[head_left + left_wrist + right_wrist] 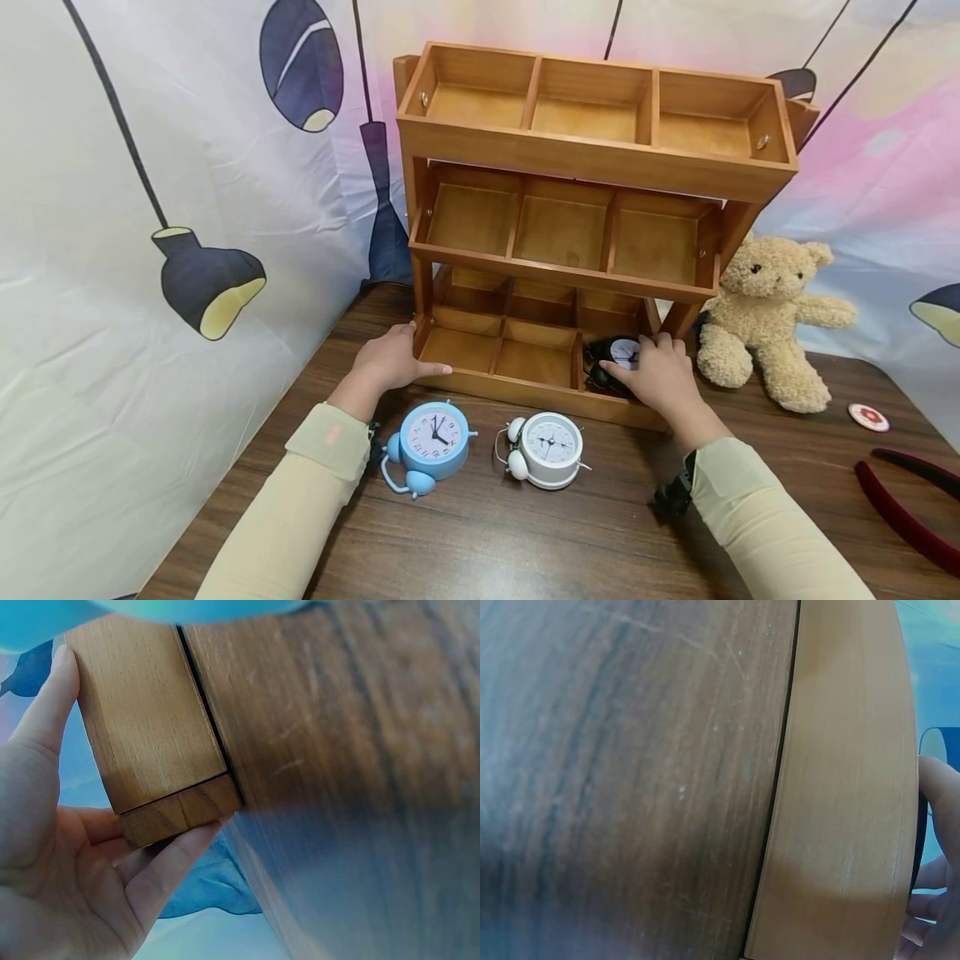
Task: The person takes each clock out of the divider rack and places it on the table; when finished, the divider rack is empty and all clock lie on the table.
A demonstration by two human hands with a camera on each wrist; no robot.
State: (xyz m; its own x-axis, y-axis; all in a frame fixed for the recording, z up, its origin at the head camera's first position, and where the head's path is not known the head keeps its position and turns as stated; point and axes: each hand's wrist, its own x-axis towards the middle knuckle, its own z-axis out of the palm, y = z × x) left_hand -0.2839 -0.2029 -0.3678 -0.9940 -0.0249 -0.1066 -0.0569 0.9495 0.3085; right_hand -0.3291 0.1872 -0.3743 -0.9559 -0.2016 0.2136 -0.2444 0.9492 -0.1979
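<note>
A three-tier wooden shelf (596, 150) with divided trays stands on the table. My left hand (392, 360) grips the left end of its bottom tray, thumb over the front edge and fingers (180, 862) along the side. In the bottom tray's right compartment lies a black alarm clock (624, 352), its white dial facing up. My right hand (660, 375) holds this clock, thumb across its lower part and fingers at its right side, by the tray's end wall. A blue alarm clock (435, 433) and a white alarm clock (551, 450) lie in front of the shelf, dials up.
A teddy bear (772, 321) sits right of the shelf. Beyond it on the wooden table (480, 550) are a small round red-and-white piece (868, 417) and a dark red curved object (900, 508). A printed cloth backdrop (187, 100) hangs behind.
</note>
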